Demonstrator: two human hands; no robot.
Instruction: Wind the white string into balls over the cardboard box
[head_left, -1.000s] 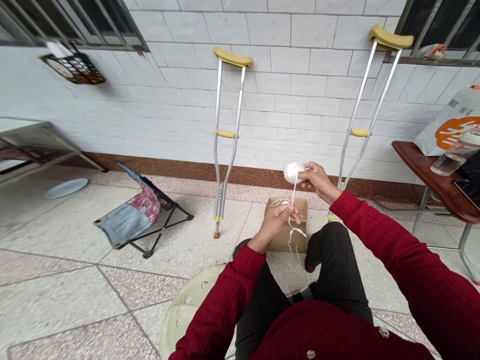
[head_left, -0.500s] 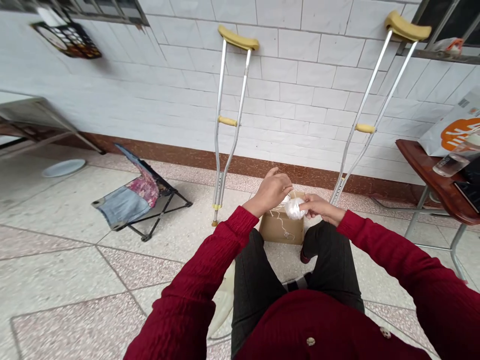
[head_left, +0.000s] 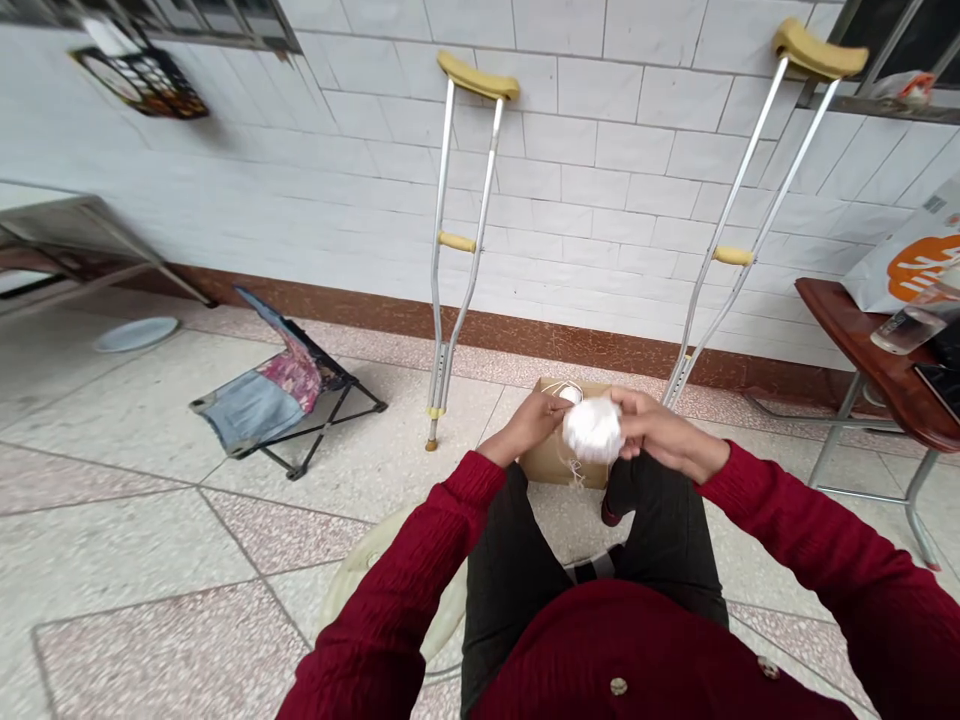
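Observation:
My right hand point(head_left: 660, 432) is closed around the side of a fluffy white ball of yarn point(head_left: 592, 430), held up over a cardboard box point(head_left: 546, 468). My left hand point(head_left: 531, 425) is just left of the ball, its fingertips pinched together on what looks like the white strand. White yarn point(head_left: 576, 472) trails down in front of the box's inside, and loops of it show at the far side. Beside these loops is a smaller round white thing point(head_left: 571, 394), partly hidden. The box stands on the floor between my feet.
Two crutches, a left one point(head_left: 439, 360) and a right one point(head_left: 679, 365), lean on the tiled wall. A low folding chair point(head_left: 259, 405) stands to the left. At right is a brown table point(head_left: 847, 320) with a bag point(head_left: 911, 250) and a clear cup point(head_left: 904, 330).
My left hand has come down and closer in beside the ball. My right hand has raised the ball towards me and turned it, so more of it shows.

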